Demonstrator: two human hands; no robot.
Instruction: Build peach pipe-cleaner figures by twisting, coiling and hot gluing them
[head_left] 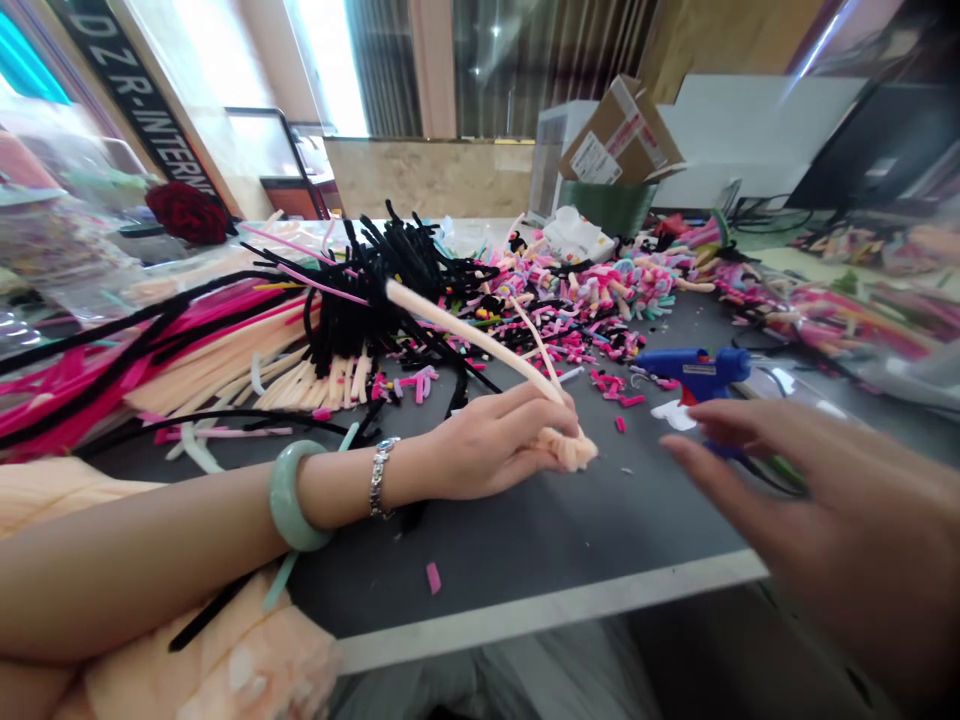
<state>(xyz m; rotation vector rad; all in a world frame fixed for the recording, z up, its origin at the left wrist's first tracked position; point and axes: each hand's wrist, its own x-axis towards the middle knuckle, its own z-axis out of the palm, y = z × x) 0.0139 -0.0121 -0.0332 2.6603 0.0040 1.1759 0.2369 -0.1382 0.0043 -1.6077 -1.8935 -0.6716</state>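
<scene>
My left hand point(491, 445) is closed around a cream pipe cleaner point(472, 335), just above the grey table. One long end sticks out up and to the left, a thinner strand rises beside it, and a coiled, bunched part point(574, 450) shows past the fingertips. On the right, my right hand point(817, 490) is slightly blurred, with thumb and fingers apart and nothing between them. A blue hot glue gun point(697, 370) lies just beyond its fingertips. Part of the gun's handle is hidden behind that hand.
Bundles of black pipe cleaners point(360, 300) and cream pipe cleaners point(232, 360) lie at the left. Small pink and purple pieces point(585, 290) are heaped across the back. A cardboard box point(622, 130) sits in a green bin point(607, 205). The table's pale front edge point(555, 610) is near me.
</scene>
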